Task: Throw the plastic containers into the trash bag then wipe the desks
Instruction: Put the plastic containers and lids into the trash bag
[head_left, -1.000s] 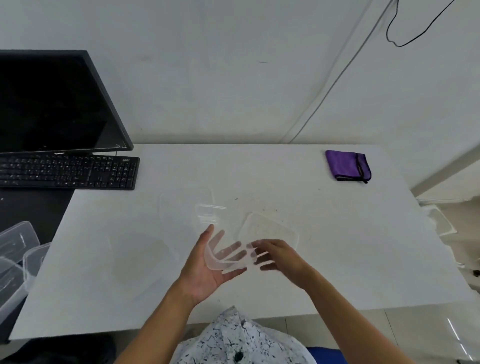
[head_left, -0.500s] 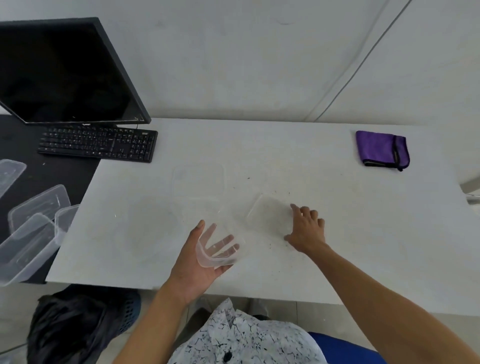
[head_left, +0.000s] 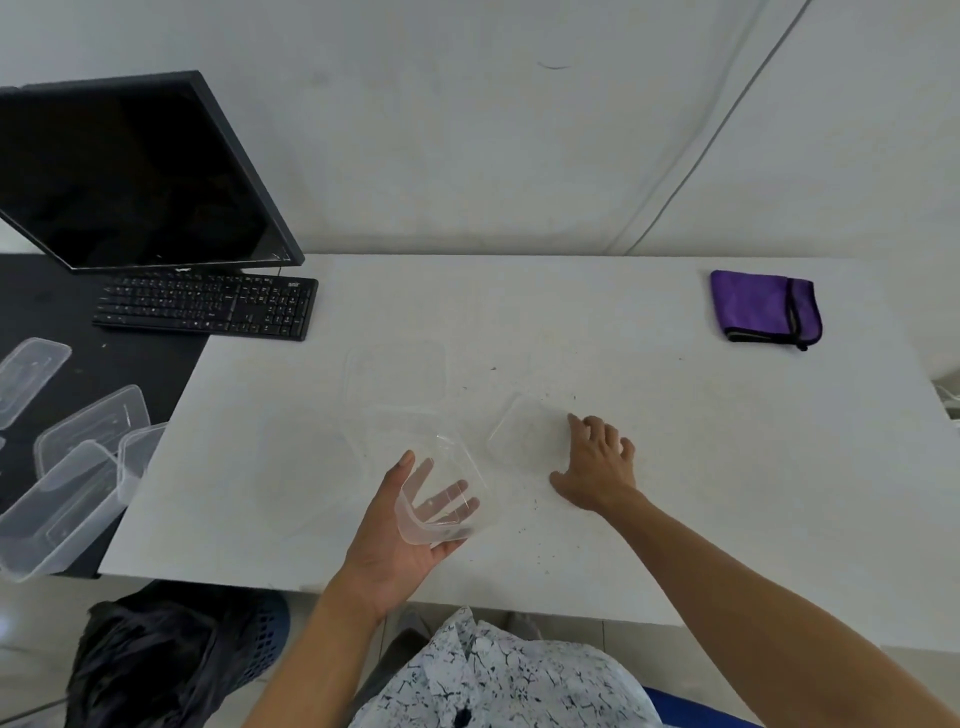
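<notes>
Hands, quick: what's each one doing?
Left hand: holding a clear container.
Right hand: fingers curled at the edge of a lid; grip cannot be told.

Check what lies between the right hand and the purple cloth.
Only bare white desk, dotted with dark crumbs, lies between the right hand and the purple cloth; the head view shows it.
</notes>
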